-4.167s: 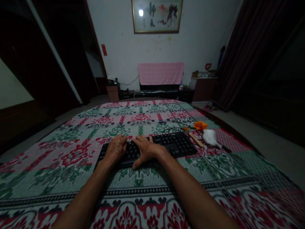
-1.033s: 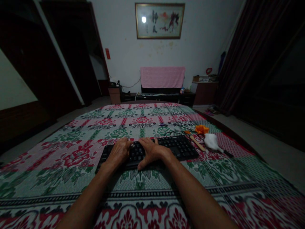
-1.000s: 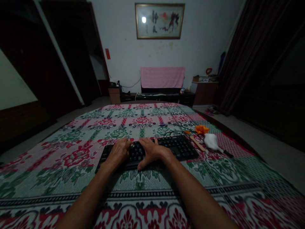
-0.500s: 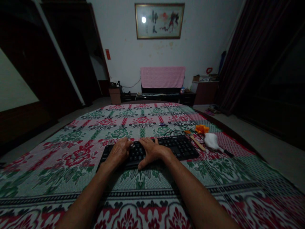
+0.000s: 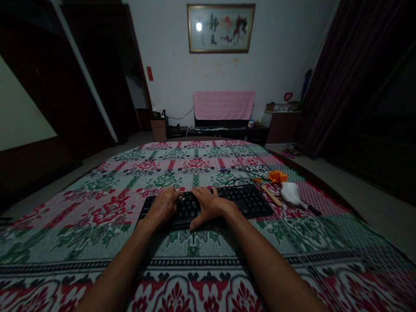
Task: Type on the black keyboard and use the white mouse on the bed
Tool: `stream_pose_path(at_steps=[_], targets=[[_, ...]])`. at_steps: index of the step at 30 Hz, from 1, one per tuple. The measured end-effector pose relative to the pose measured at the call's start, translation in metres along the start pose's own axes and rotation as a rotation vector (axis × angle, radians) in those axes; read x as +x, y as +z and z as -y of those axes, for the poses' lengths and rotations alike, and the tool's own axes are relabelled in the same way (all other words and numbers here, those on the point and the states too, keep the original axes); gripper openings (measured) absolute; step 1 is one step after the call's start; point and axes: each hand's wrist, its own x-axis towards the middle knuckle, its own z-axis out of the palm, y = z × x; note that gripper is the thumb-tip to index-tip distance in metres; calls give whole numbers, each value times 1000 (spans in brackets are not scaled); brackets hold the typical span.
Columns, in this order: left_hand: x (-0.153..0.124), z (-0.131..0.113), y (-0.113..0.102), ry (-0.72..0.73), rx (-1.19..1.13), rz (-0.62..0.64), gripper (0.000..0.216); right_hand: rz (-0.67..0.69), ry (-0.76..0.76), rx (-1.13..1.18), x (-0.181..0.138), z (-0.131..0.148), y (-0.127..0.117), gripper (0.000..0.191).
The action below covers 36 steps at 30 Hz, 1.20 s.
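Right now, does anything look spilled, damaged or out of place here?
Yellowish blotches mark the pale wall below the framed picture, making it look stained. A black cable lies in untidy loops behind the keyboard. I see no spill.

Room's dim, corners at far left and right nearly black. Back wall is pale, with yellowish stains under 1 gold-framed picture; its glass shows 1 bright light reflection. Below that, pink cloth draped over something dark, on a low black stand. 2 brown cabinets flank it: small left cabinet, larger right cabinet with clutter and a red heart-shaped item on top. Red strip on wall by the dark doorway. Far right: dark purplish curtain. Floor is pale.
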Motion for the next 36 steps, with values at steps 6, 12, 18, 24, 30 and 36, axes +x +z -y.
stream_pose_path(at_steps=[6,12,18,24,30,36], targets=[[-3,-5,1,-5,34,5,35,-12,-13,-23,4,-6,5,124],[-2,-8,-2,7,63,25,35,-4,-15,-29,2,-5,4,122],[-7,-15,1,-43,106,-14,35,-1,19,-48,0,-1,3,121],[-13,-17,1,-77,108,-33,34,46,60,-86,3,0,1,124],[-12,-15,3,-93,71,-40,35,53,80,-87,3,4,-2,124],[-12,-15,7,-107,34,-60,34,24,62,-61,0,1,1,124]])
